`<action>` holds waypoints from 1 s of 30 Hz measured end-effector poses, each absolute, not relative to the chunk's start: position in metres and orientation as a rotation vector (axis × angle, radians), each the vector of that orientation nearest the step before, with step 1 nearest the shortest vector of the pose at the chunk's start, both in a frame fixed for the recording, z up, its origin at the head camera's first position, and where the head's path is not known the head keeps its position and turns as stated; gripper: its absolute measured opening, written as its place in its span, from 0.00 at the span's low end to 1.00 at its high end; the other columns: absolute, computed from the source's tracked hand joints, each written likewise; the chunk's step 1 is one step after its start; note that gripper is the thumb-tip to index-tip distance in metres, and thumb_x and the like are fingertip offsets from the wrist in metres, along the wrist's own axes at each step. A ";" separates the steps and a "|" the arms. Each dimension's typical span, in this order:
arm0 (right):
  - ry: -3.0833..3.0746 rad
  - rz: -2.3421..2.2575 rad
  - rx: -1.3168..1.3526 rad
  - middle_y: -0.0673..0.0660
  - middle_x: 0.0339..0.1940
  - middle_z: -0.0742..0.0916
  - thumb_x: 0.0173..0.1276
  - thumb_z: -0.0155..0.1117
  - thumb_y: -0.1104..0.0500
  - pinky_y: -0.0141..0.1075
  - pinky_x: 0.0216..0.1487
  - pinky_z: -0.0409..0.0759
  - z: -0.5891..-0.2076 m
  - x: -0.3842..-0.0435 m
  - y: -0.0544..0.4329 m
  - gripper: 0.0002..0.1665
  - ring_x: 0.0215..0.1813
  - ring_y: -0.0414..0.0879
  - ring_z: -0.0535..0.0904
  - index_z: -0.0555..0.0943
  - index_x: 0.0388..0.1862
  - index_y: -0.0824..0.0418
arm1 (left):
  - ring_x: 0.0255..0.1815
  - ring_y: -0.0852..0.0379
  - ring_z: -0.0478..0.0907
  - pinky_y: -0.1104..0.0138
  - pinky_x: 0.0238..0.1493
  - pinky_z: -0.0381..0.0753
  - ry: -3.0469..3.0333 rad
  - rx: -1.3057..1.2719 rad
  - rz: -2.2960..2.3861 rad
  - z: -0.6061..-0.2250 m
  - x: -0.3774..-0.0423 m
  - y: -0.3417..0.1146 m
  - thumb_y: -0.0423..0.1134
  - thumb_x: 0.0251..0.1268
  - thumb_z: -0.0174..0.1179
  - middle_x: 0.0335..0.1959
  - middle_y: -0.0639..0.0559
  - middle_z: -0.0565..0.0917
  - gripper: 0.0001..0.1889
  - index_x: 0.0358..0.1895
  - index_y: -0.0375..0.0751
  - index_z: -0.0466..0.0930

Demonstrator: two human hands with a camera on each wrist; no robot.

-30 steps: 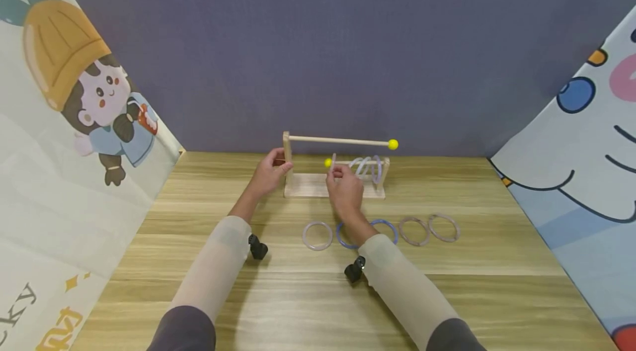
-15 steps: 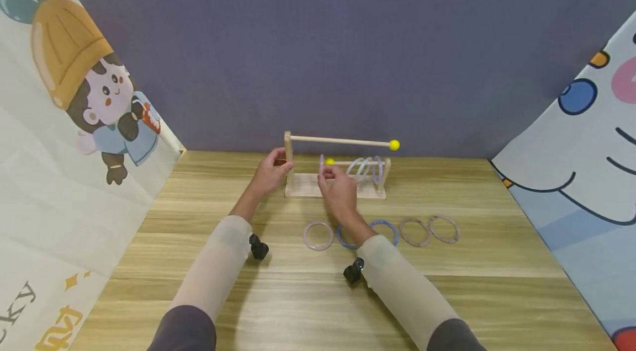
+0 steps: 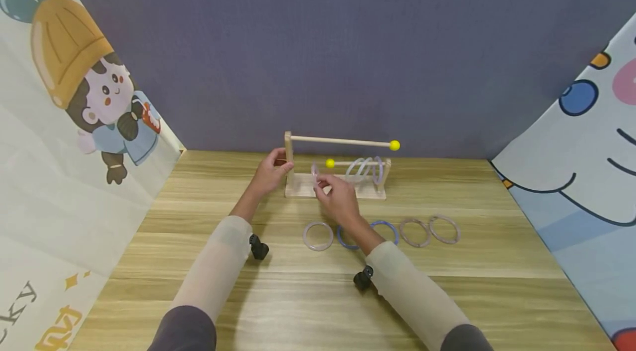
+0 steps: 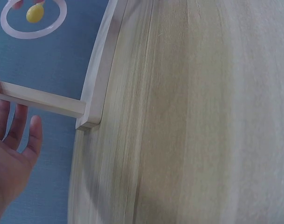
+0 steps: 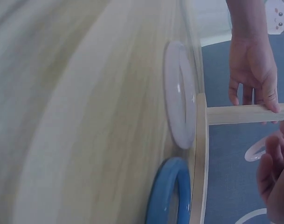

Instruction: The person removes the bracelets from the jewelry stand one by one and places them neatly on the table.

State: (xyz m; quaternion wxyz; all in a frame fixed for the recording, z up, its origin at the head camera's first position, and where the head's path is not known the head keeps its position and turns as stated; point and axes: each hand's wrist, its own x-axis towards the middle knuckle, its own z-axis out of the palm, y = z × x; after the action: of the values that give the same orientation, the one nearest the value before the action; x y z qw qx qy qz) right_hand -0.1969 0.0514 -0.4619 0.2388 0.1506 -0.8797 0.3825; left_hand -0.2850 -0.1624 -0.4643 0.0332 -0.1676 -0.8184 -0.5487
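Note:
A wooden bangle rack [image 3: 303, 185] stands at the back of the table, with two rods tipped by yellow balls. My left hand [image 3: 270, 174] grips its left post [image 4: 44, 100], thumb in front and fingers behind. With my right hand [image 3: 340, 196] I pinch a pale pink bangle [image 3: 314, 169] just left of the lower rod's yellow ball [image 3: 330, 163]. Seen from the left wrist, that bangle [image 4: 33, 35] frames the ball. Two whitish bangles [image 3: 354, 166] and a lavender bangle [image 3: 380, 170] hang on the lower rod. The upper rod [image 3: 338, 141] carries none.
A row of bangles lies on the table before the rack: a pale one [image 3: 318, 250], blue ones [image 3: 392, 227] partly behind my right forearm, and brownish ones [image 3: 444, 240] at the right. A dark panel [image 3: 318, 53] rises directly behind the rack.
My right hand has drawn the pale pink bangle leftward past the yellow ball, off the lower rod, then slightly down. My left hand has stayed on the post.

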 end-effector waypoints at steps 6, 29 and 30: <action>-2.445 0.963 0.523 0.52 0.32 0.92 0.64 0.73 0.61 0.30 0.29 0.81 -0.464 -0.187 0.058 0.09 0.25 0.42 0.83 0.88 0.43 0.59 | 0.61 0.38 0.79 0.47 0.61 0.80 -2.538 -0.500 -1.719 -0.463 -0.285 -0.163 0.41 0.75 0.61 0.57 0.35 0.82 0.23 0.67 0.37 0.72; -2.560 0.703 1.135 0.46 0.32 0.89 0.63 0.75 0.58 0.17 0.32 0.76 -0.467 -0.135 0.083 0.10 0.28 0.35 0.83 0.89 0.44 0.54 | 0.61 0.37 0.78 0.46 0.63 0.79 -2.532 -0.503 -1.730 -0.466 -0.289 -0.162 0.39 0.75 0.61 0.57 0.35 0.81 0.22 0.66 0.36 0.72; -2.557 0.674 1.164 0.46 0.31 0.89 0.63 0.75 0.58 0.17 0.32 0.76 -0.467 -0.133 0.084 0.09 0.28 0.34 0.82 0.90 0.43 0.53 | 0.62 0.37 0.78 0.46 0.63 0.79 -2.533 -0.502 -1.730 -0.466 -0.289 -0.162 0.39 0.75 0.61 0.57 0.35 0.81 0.22 0.66 0.36 0.72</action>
State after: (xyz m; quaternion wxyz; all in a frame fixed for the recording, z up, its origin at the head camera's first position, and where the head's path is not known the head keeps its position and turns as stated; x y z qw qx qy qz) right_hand -0.1328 0.0841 -0.4674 0.1260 0.3996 -0.8780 0.2315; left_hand -0.2894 -0.1620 -0.4660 0.0165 -0.1613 -0.8148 -0.5566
